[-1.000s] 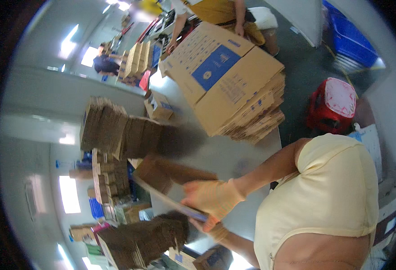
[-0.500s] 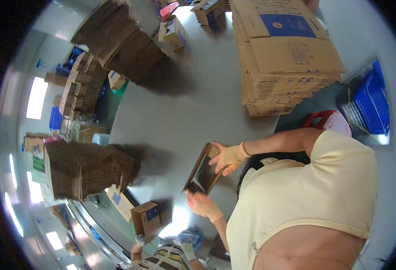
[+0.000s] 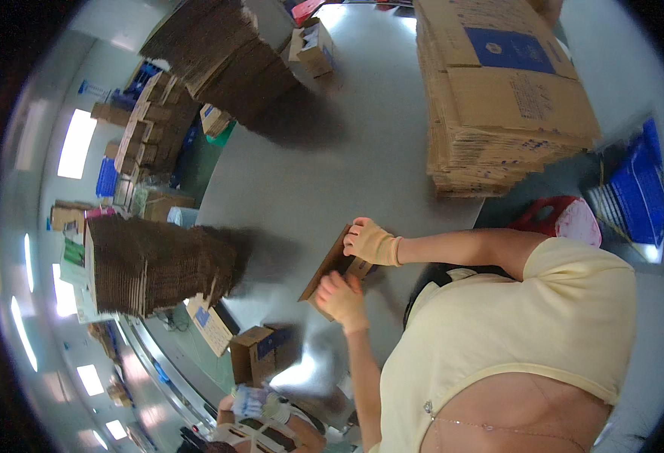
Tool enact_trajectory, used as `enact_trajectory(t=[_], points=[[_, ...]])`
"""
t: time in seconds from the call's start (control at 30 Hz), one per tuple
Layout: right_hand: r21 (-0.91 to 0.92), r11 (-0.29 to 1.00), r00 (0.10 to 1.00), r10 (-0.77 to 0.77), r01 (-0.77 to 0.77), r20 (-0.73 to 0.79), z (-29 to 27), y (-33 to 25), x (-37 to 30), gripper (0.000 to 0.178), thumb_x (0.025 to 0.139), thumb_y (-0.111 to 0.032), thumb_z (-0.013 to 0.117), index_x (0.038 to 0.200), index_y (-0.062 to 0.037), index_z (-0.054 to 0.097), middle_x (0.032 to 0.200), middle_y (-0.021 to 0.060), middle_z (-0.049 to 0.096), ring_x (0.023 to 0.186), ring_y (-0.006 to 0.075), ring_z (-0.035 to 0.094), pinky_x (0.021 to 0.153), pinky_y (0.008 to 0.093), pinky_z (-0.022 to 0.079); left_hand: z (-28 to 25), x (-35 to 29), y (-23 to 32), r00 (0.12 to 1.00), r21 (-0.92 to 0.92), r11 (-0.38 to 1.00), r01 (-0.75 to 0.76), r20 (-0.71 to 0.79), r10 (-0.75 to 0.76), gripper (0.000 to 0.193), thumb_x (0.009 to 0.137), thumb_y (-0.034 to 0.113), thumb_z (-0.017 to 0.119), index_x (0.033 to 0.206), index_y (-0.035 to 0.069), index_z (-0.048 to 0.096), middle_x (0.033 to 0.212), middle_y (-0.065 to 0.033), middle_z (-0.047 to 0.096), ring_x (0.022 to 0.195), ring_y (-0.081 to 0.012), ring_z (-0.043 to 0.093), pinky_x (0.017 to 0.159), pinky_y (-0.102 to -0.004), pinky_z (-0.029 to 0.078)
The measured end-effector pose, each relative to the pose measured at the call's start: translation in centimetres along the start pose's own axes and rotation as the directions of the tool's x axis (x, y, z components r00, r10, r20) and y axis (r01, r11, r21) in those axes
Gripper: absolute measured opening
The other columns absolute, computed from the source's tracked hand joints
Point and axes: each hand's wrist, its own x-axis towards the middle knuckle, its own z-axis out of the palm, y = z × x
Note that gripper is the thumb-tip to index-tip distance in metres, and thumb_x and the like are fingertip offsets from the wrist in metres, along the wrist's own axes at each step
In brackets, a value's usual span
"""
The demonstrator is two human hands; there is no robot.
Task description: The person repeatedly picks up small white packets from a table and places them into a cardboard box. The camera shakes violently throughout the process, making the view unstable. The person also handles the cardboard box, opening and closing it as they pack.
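Note:
A small brown cardboard box is held over the grey table, tilted, its long side running up toward the right. My right hand, in a pale orange fingerless glove, grips the box's upper end with curled fingers. My left hand, slightly smeared, is bent at the box's lower part, with its fingers over the opening and on the panel. Both hands are close together, and they hide much of the inside.
Flattened cartons form a tall stack at the far right. Two more cardboard stacks stand on the left side. An open carton sits near a co-worker at the lower left. A red stool is at right.
My left hand has moved up along the box, closer to my right hand. My right hand has shifted to its upper end. The whole view has drifted slightly.

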Motion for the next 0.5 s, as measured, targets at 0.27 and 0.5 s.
enact_trajectory(t=[0.27,0.5], points=[[0.445,0.881,0.961,-0.038,0.161,-0.273,-2.4,1.8,-3.5,0.078,0.074,-0.048,0.069,0.133,-0.0079,0.040,0.136,0.0106,0.042,0.124,0.0310,0.041,0.104,0.0453,0.033,2.2,-1.2,-3.5,0.871,-0.531,0.698,0.480,0.193,-0.452,0.031,0.081,0.015,0.067,0.106,-0.002,0.058,0.096,-0.0117,0.063,0.083,-0.0284,0.063,0.072,-0.0414,0.052],[0.280,0.777,0.708,-0.629,0.564,0.321,-3.2,3.1,-5.8,0.033,0.078,-0.035,0.065,0.107,-0.0189,0.065,0.121,0.0055,0.058,0.112,0.0268,0.053,0.093,0.0461,0.041,6.7,-8.1,-1.3,0.761,-0.315,-0.881,0.354,0.644,0.075,0.061,0.091,0.044,0.055,0.134,0.004,0.041,0.132,-0.0131,0.049,0.117,-0.0343,0.050,0.097,-0.0514,0.043]])
